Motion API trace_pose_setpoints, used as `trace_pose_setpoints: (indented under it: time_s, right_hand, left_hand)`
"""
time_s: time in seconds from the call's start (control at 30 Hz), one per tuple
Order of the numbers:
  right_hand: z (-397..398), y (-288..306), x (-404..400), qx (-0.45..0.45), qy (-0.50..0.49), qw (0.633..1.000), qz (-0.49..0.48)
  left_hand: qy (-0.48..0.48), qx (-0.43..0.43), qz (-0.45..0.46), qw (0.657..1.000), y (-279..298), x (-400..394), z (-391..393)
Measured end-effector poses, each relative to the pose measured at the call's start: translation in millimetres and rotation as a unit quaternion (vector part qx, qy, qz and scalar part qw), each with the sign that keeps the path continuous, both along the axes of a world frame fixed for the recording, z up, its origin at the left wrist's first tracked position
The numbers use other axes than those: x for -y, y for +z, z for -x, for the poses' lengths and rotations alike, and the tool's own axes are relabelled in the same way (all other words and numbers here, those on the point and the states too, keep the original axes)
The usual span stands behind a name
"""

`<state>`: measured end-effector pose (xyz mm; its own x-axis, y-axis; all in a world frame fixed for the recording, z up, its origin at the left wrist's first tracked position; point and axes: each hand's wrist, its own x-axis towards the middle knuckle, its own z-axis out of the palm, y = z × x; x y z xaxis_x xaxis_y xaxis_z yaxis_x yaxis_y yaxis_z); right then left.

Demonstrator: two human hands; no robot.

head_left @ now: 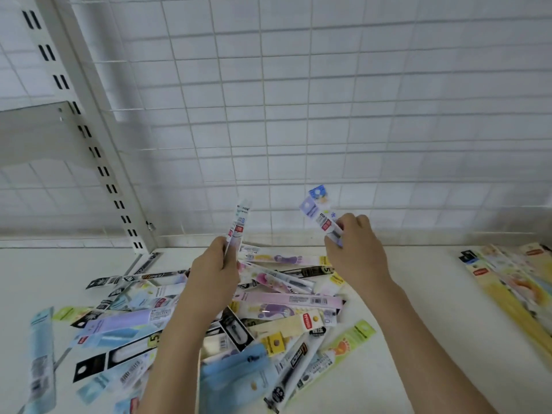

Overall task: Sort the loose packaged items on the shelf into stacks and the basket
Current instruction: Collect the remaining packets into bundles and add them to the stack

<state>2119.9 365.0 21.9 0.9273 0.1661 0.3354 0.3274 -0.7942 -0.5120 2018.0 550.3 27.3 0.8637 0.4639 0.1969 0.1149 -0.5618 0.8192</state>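
Your left hand [213, 265] and right hand [355, 249] each grip glossy flat pen packs [237, 227] above the pile [268, 297] on the white shelf [418, 309], wire grid [298, 115] behind.

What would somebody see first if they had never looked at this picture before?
Probably the big jumbled pile of colourful packets spread over the middle of the white shelf. Just above it, the left hand holds up a slim white packet and the right hand lifts a lilac-and-blue packet. At the far right lies a tidier stack of yellow packets.
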Motion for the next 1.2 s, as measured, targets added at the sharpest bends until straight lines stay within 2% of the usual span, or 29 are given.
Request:
trace_pose_setpoints:
  time_s: [0.2,0.37,0.5,0.63,0.83,1.0,1.1,1.2]
  right_hand:
    - [17.2,-4.3,48.4,-0.010,-0.023,0.994,-0.102]
    - [34.4,-15.3,78.6,-0.006,-0.071,0.996,-0.052]
    - [41.0,-23.8,92.4,-0.058,-0.004,0.994,-0.094]
    - [43.1,-30.8,98.3,-0.076,0.030,0.993,-0.082]
    - [47.0,-36.3,99.5,-0.090,0.066,0.993,-0.046]
    - [44.0,-40.0,102.6,-0.104,0.059,0.992,-0.040]
    - [41.9,-38.8,100.9,-0.110,0.061,0.992,-0.030]
    - [40.0,-35.6,96.6,-0.114,0.065,0.991,-0.017]
  left_hand:
    - [-0.058,-0.067,-0.095,0.991,-5.9,31.4,2.3]
    - [-0.076,-0.149,-0.146,0.975,-15.9,50.9,4.8]
    - [-0.036,-0.191,-0.212,0.958,-23.3,57.3,5.6]
    - [-0.042,-0.227,-0.213,0.949,-32.8,60.6,9.4]
    - [-0.042,-0.224,-0.230,0.946,-31.8,66.6,18.6]
    - [-0.021,-0.164,-0.242,0.956,-28.7,80.6,24.3]
    - [-0.008,-0.162,-0.265,0.950,-27.7,87.5,26.9]
    - [0.009,-0.126,-0.246,0.961,-23.0,89.1,30.2]
